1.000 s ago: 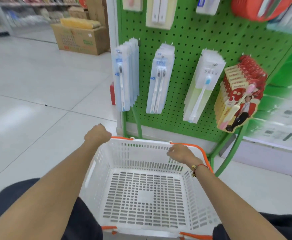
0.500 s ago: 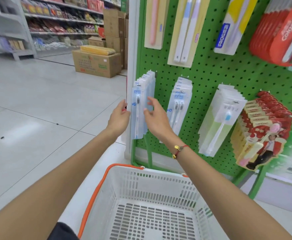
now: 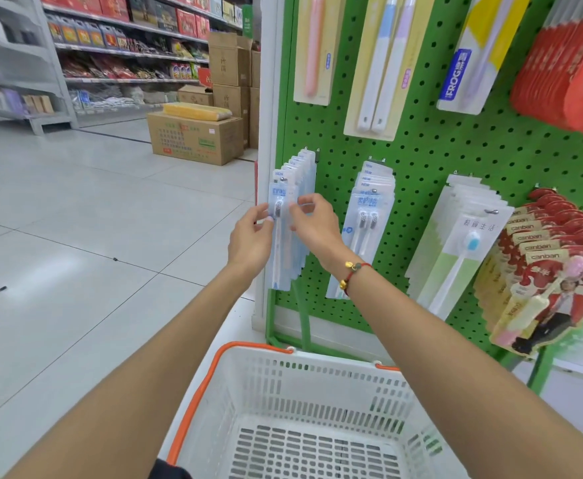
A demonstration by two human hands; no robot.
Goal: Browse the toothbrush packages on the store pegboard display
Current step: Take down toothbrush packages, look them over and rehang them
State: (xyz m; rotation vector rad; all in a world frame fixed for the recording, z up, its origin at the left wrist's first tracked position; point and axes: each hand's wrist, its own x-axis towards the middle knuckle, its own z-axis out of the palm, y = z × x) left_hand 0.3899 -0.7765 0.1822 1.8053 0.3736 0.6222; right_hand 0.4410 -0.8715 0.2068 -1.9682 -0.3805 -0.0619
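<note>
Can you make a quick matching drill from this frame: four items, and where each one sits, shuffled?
Items:
1. FROG toothbrush package
2. white shopping basket
3. cardboard box
4. red Canban toothbrush packs

Places:
A. on the aisle floor, left of the pegboard
B. lower right of the pegboard
C. upper row of the pegboard
D. below both arms, bottom of view

Pairs: 1-C, 2-D, 3-A, 4-B

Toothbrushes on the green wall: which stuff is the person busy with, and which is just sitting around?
Busy with:
left hand and right hand, both pinching the front toothbrush pack
green pegboard
twin-brush packs

Just sitting around:
white basket
cardboard box
red packs
</note>
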